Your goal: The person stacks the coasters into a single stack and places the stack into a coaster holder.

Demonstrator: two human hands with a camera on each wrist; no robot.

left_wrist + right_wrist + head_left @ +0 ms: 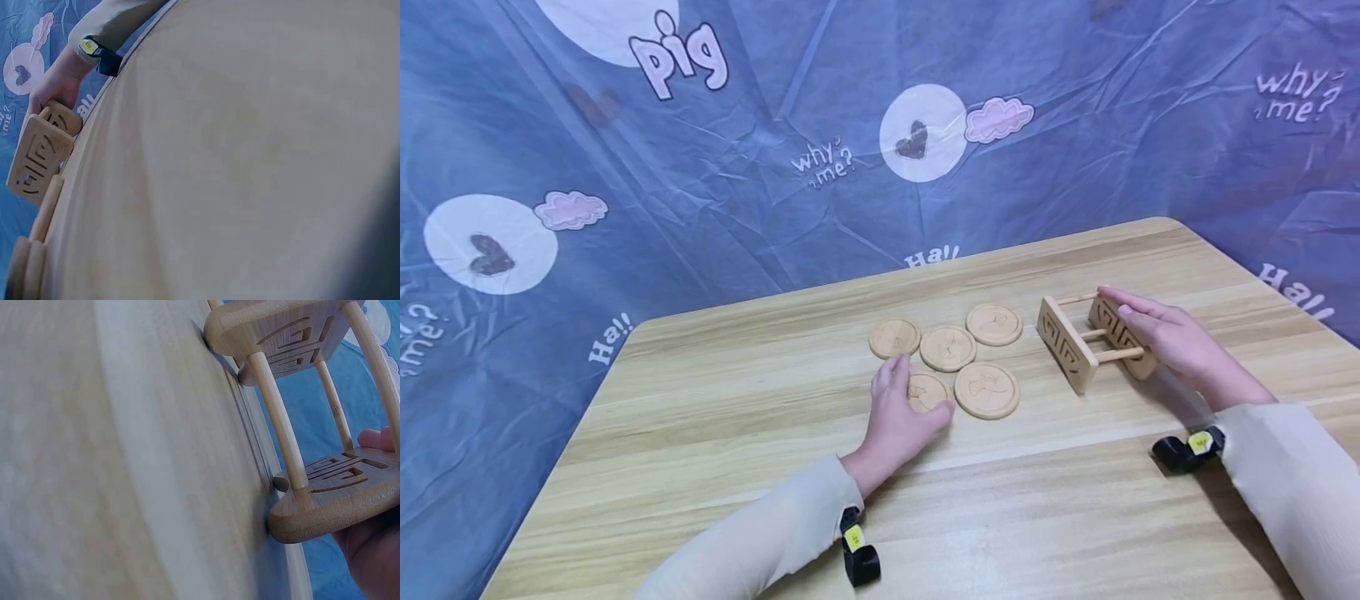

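My left hand [901, 421] spans the nearest left round wooden coaster [928, 390], thumb at its right edge and fingers at its far left edge. Several more engraved coasters [987, 390] lie flat close beside it. To the right stands a wooden coaster holder [1067, 346], two cut-out side panels joined by round rods [279, 422]. My right hand [1180, 342] grips the holder's right panel [344, 494], with the thumb over its top edge and the fingers along the outer side. In the left wrist view the holder [40, 156] shows at the left edge, while my left fingers are hidden.
The wood-grain table [737, 433] runs back to a blue printed cloth [775, 208] hanging behind it. Black wrist cameras [861, 558] are strapped at both sleeves, close over the tabletop.
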